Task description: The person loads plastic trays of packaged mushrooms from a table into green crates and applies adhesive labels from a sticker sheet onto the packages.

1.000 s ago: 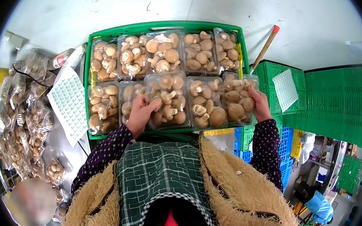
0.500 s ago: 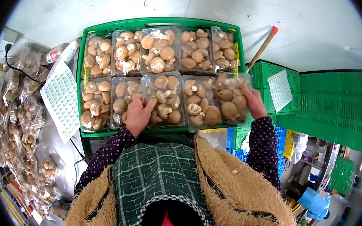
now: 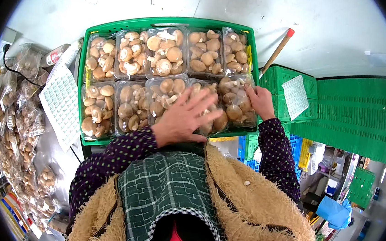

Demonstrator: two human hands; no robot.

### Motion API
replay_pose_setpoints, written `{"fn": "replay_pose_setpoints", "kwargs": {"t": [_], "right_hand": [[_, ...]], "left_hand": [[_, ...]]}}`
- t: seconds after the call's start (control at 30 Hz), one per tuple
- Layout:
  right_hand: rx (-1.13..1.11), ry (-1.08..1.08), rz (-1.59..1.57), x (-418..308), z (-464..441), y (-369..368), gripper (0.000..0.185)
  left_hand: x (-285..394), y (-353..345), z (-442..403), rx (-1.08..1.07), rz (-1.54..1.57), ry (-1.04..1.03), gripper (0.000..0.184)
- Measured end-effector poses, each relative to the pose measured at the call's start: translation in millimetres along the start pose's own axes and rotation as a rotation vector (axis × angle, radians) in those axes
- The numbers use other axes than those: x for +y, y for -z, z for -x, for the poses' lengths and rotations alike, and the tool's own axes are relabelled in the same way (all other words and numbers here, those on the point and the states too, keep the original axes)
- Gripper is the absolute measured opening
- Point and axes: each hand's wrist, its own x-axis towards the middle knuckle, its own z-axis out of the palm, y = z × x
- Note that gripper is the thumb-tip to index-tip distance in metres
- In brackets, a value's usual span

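A green crate (image 3: 87,65) in front of me holds two rows of clear plastic packs of brown-capped mushrooms. My left hand (image 3: 186,120) is spread open over the near row, slightly blurred. It partly covers a mushroom pack (image 3: 166,88) and the one to its right; whether it touches them I cannot tell. My right hand (image 3: 262,103) grips the outer edge of the rightmost near mushroom pack (image 3: 237,110), fingers bent over its rim. That pack sits at the crate's right end. In the far row, a mushroom pack (image 3: 164,51) lies above my left hand.
Bagged mushrooms (image 3: 26,138) are heaped on the left surface, near a printed label sheet (image 3: 61,104) and a black cable (image 3: 18,73). Stacked green crates (image 3: 293,81) stand at right, with another label sheet (image 3: 296,97) on them. A red-tipped wooden handle (image 3: 277,52) leans behind.
My left hand has moved right and opened, leaving the middle near packs. The rightmost pack has shifted down into the crate's corner, my right hand still on its edge.
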Motion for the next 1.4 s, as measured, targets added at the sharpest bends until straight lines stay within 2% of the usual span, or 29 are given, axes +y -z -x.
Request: {"fn": "replay_pose_setpoints", "kwargs": {"t": [0.03, 0.17, 0.27, 0.43, 0.5, 0.57, 0.63, 0.7, 0.73, 0.77, 0.83, 0.87, 1.0, 1.07, 1.1, 1.2, 1.3, 1.37, 1.4], "right_hand": [[0.000, 0.006, 0.008, 2.6, -0.2, 1.6, 0.055], [-0.063, -0.031, -0.043, 5.0, -0.2, 8.9, 0.053], [0.022, 0.031, 0.111, -4.9, 0.1, 16.7, 0.050], [-0.127, -0.051, -0.092, -16.6, -0.1, 31.6, 0.048], [-0.134, -0.019, -0.039, -1.9, -4.5, 3.1, 0.048], [0.067, -0.012, 0.426, -7.3, -2.0, -10.7, 0.048], [0.040, -0.063, 0.435, -19.9, 9.7, -7.4, 0.046], [0.284, 0.438, 0.458, -10.0, 15.2, -16.5, 0.047], [0.056, 0.397, 0.398, -4.5, 18.6, -24.6, 0.056], [0.058, 0.397, 0.403, 3.6, 22.3, -39.1, 0.056], [0.160, 0.501, 0.194, 16.9, 27.6, -66.3, 0.067], [0.077, 0.446, 0.141, 13.7, 25.4, -64.3, 0.071], [0.022, 0.325, 0.248, 9.7, 27.3, -55.8, 0.070], [0.064, 0.371, 0.244, 20.1, 26.6, -75.9, 0.070], [0.127, 0.374, 0.263, 22.7, 27.6, -84.2, 0.070], [0.075, 0.326, 0.338, 11.7, 22.1, -72.1, 0.070], [0.174, 0.491, 0.353, -21.0, 25.7, -58.1, 0.075], [0.063, 0.481, 0.334, -36.5, 34.8, -78.8, 0.071], [0.055, 0.482, 0.429, -39.7, 37.3, -83.9, 0.069]], "left_hand": [[0.1, -9.9, -3.9, -0.108, 0.034, -0.160, 0.069], [-15.5, -27.3, 17.7, -0.158, -0.003, -0.133, 0.063], [-14.5, -27.7, 22.9, -0.125, -0.013, -0.117, 0.057], [-23.4, -24.1, 29.1, -0.092, 0.017, -0.152, 0.050], [-28.9, -24.8, 29.6, -0.096, 0.031, -0.170, 0.047], [-33.8, -26.2, 31.7, -0.082, 0.016, -0.205, 0.044], [-35.4, -27.6, 34.9, -0.088, 0.026, -0.211, 0.042], [-37.0, -30.3, 35.8, -0.070, 0.022, -0.219, 0.041], [-36.6, -31.0, 37.5, -0.067, 0.026, -0.222, 0.041], [-37.1, -31.2, 38.7, -0.060, 0.017, -0.230, 0.041], [-39.7, -29.4, 39.1, -0.050, 0.006, -0.243, 0.041], [-39.9, -28.0, 39.3, -0.066, 0.007, -0.245, 0.041], [-44.2, -36.5, 38.6, -0.087, -0.023, -0.277, 0.039], [-48.3, -41.9, 41.8, -0.087, -0.019, -0.276, 0.039], [-48.3, -44.4, 45.2, -0.093, -0.041, -0.230, 0.039], [-46.1, -44.1, 46.4, -0.084, -0.075, -0.262, 0.048], [-49.0, -35.5, 51.8, -0.006, -0.042, -0.139, 0.059], [-54.1, -28.0, 61.6, -0.052, -0.072, -0.017, 0.066], [-55.2, -29.1, 60.5, -0.059, -0.035, -0.025, 0.066]]}}
